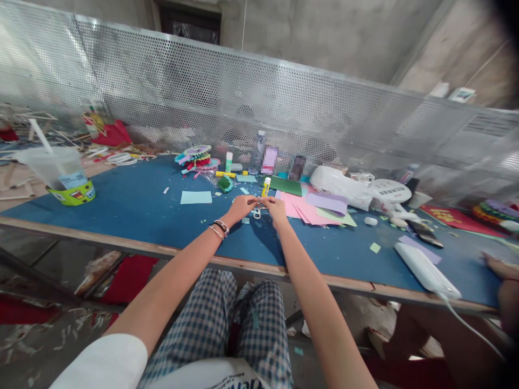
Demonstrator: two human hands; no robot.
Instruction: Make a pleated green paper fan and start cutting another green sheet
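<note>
Left hand (244,207) sits beside right hand (275,208); glue stick (266,188) stands beyond

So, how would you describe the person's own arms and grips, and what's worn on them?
The left arm has a white sleeve at its upper end and bracelets, dark and silvery, round the wrist. The right arm shows no sleeve in view and no bracelet. Left grip and right grip wear no gloves.

Whatever I pinch between my left fingers (251,200) and right fingers (267,200) is too small and covered to make out. Just below my fingertips, a white looped handle (257,215) lies flat on the blue surface (162,216), its far end hidden. My yellow glue stick (266,187), white-capped, stands upright just beyond them.
</note>
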